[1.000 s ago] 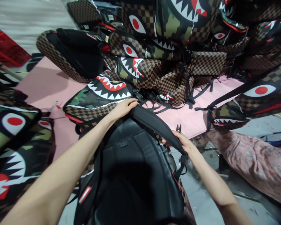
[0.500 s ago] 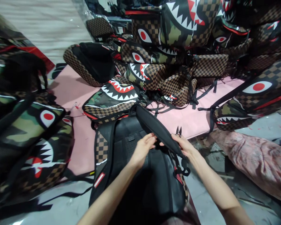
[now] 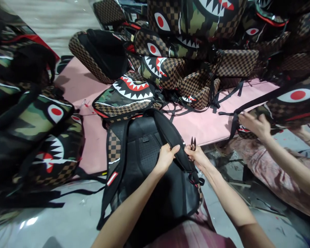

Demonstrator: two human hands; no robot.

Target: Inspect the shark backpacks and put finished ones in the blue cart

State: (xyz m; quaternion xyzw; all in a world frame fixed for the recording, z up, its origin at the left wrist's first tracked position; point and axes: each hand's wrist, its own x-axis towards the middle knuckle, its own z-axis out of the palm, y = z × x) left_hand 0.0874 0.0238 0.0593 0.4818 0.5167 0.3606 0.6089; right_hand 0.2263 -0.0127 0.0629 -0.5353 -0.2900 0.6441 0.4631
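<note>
A black backpack with checkered sides lies back panel up over my lap, its top end at the pink table. My left hand is closed on the inner edge of its padded shoulder strap, thumb on top. At the strap's outer edge, my right hand pinches with thumb and finger. Thread snips are held in that same hand, dark blades pointing up and away from the strap. The other shoulder strap, with a red and white label, hangs along the left side.
Shark-face backpacks are heaped on the pink table, with more at the left. A co-worker's open hand reaches in at the right, near another shark-face backpack. Scraps lie on the floor.
Both hands have shifted on the strap, which now lies lower against the back panel, and my left thumb is on top of it. The co-worker's hand and arms have come into view.
</note>
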